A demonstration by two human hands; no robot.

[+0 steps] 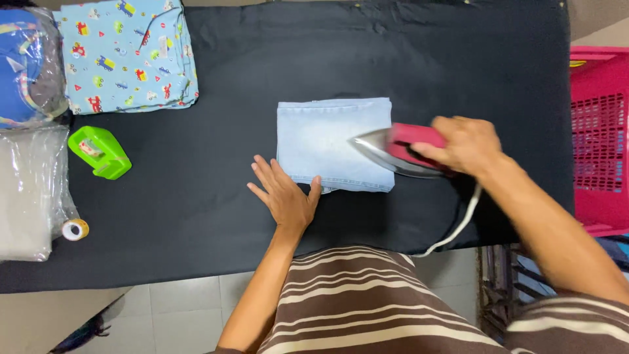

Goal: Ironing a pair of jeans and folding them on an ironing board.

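Folded pale-blue denim cloth sits mid-worktop on the black padded cover, squared into a neat rectangle. Red-handled electric iron with a shiny metal soleplate rests on the cloth's right part, tip pointing left toward the centre. Right hand is wrapped tight around the iron's handle; white cord trails off the near edge. Left hand lies flat, fingers spread, palm on the black cover with the thumb touching the cloth's lower-left edge (pinning it, by the look).

Step in hand, my read: pressing the folded piece, the stroke covering its right half. Left half looks unpressed from here, can't confirm. Next move would call for running the soleplate leftward while keeping the left hand's fingers out of its path, and the cord clear of the fold.

Around it: stack of light-blue printed fabric with small vehicle pattern far left, lime-green plastic tape dispenser, small tape roll, clear plastic bags, pink plastic laundry basket off the right end.
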